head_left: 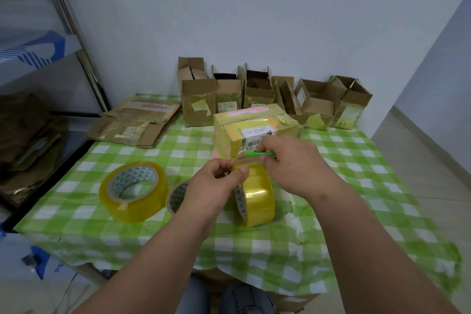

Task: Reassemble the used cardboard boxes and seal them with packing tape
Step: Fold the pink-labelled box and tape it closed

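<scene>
A small cardboard box (pixel 257 126) wrapped in yellowish tape, with a barcode label, stands in the middle of the green checked table (pixel 356 186). In front of it a yellow tape roll (pixel 258 199) stands on edge. My left hand (pixel 216 186) pinches the roll's top and the clear strip pulled from it. My right hand (pixel 293 163) grips a thin green tool (pixel 260 153) and holds the strip's far end against the box.
Two more tape rolls lie flat at the left: a large one (pixel 133 190) and one (pixel 178 195) partly behind my left wrist. Several open boxes (pixel 267 94) line the back wall. Flattened cardboard (pixel 135 122) lies at the back left. More cardboard is piled (pixel 25 140) beside the table.
</scene>
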Tool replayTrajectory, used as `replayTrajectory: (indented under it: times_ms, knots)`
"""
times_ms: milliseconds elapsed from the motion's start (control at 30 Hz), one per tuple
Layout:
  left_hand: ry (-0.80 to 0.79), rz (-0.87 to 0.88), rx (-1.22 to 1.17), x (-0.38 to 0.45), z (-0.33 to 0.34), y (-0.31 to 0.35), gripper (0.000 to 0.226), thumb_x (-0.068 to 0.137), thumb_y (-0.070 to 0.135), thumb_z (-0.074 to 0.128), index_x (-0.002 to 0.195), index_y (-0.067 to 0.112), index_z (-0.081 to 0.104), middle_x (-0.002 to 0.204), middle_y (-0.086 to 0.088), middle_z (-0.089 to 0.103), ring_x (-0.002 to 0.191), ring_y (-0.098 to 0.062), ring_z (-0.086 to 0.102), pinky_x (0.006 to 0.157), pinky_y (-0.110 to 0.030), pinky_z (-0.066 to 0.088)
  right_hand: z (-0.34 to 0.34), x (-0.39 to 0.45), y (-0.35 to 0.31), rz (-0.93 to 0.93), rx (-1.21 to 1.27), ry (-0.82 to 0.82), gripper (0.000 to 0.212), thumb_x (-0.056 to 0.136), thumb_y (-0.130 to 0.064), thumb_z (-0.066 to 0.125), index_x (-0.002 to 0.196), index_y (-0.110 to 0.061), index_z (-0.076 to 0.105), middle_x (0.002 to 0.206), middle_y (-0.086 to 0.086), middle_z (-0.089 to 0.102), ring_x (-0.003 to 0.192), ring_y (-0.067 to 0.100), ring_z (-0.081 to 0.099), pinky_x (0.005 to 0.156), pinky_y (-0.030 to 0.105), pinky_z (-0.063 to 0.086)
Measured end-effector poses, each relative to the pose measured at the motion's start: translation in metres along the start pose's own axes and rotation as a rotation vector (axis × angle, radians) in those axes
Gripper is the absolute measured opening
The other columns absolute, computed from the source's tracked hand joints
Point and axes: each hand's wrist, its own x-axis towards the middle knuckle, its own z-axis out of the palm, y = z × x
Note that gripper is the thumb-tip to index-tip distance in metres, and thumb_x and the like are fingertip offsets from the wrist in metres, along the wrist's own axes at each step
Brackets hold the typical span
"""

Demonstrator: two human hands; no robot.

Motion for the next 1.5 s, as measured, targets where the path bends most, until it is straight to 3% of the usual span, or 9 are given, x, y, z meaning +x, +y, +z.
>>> replayTrajectory:
  times_ms: [433,733,1033,1167,1233,1300,1367,1433,1500]
  knots:
    - [-0.008,0.001,0.002,-0.004,0.002,0.007,0.015,0.08,0.028,0.079,0.09,0.024,0.068,0.1,-0.006,0.072,0.099,-0.022,0.066,0.079,-0.028,0.048,-0.003,0.011,-0.013,-0.035,-0.148,-0.017,0.022,0.099,-0.03,0.048,0.115,-0.033,0.063,0.109,-0.001,0.06,0.107,0.024,0.054,0.096,0.043,0.036]
    - [-0.028,0.015,0.086,-0.002,0.002,0.01,0.015,0.084,0.024,0.07,0.09,0.015,0.06,0.085,0.0,0.06,0.08,-0.014,0.054,0.07,-0.029,0.04,-0.013,0.014,0.006,0.015,-0.24,0.0,0.025,0.098,-0.029,0.049,0.116,-0.035,0.064,0.113,-0.001,0.06,0.111,0.024,0.054,0.097,0.041,0.032]
    - [-0.062,0.011,0.088,-0.004,-0.001,0.015,0.01,0.086,0.019,0.067,0.086,0.018,0.057,0.085,0.001,0.055,0.077,-0.012,0.049,0.067,-0.027,0.035,0.008,0.007,0.047,0.255,-0.179,-0.111,0.022,0.098,-0.029,0.046,0.11,-0.032,0.064,0.105,-0.001,0.064,0.105,0.025,0.058,0.087,0.036,0.035]
    - [-0.07,0.008,0.086,-0.004,-0.001,0.016,0.01,0.086,0.019,0.067,0.087,0.018,0.058,0.086,0.001,0.057,0.078,-0.012,0.05,0.068,-0.028,0.036,0.034,-0.003,0.054,0.354,-0.13,-0.229,0.03,0.1,-0.029,0.042,0.124,-0.035,0.059,0.122,0.0,0.064,0.115,0.024,0.056,0.099,0.039,0.033]
    - [-0.067,0.008,0.091,-0.005,-0.001,0.016,0.01,0.086,0.019,0.067,0.086,0.018,0.058,0.085,0.001,0.057,0.077,-0.012,0.05,0.068,-0.027,0.036,0.045,-0.004,0.054,0.354,-0.196,-0.198,0.035,0.099,-0.032,0.043,0.13,-0.038,0.056,0.13,-0.001,0.058,0.123,0.024,0.051,0.104,0.043,0.03]
    - [-0.065,0.01,0.092,-0.004,-0.001,0.016,0.01,0.085,0.019,0.068,0.084,0.019,0.058,0.082,0.002,0.056,0.076,-0.012,0.05,0.067,-0.027,0.036,0.046,-0.003,0.047,0.344,-0.053,-0.059,0.029,0.099,-0.035,0.045,0.122,-0.038,0.062,0.125,-0.003,0.059,0.118,0.023,0.052,0.104,0.044,0.035]
    - [-0.07,0.014,0.086,-0.003,-0.001,0.015,0.01,0.085,0.019,0.068,0.083,0.019,0.058,0.082,0.002,0.058,0.076,-0.012,0.051,0.068,-0.027,0.037,0.042,0.001,0.031,0.375,0.433,0.011,0.019,0.099,-0.036,0.049,0.1,-0.031,0.067,0.1,-0.011,0.064,0.095,0.013,0.058,0.09,0.04,0.045]
    - [-0.071,0.016,0.082,-0.003,-0.001,0.015,0.009,0.084,0.019,0.069,0.084,0.019,0.06,0.084,0.0,0.06,0.078,-0.013,0.054,0.07,-0.028,0.039,0.038,0.004,0.011,0.448,0.902,-0.054,0.019,0.095,-0.035,0.058,0.095,-0.022,0.071,0.092,-0.014,0.067,0.088,0.007,0.06,0.075,0.031,0.044]
    - [-0.073,0.014,0.085,-0.002,-0.002,0.014,0.009,0.084,0.02,0.069,0.087,0.018,0.061,0.086,-0.001,0.061,0.08,-0.014,0.055,0.071,-0.028,0.041,0.041,0.01,0.002,0.467,1.053,-0.104,0.019,0.085,-0.033,0.068,0.094,-0.019,0.076,0.094,-0.005,0.074,0.094,0.015,0.065,0.076,0.032,0.046]
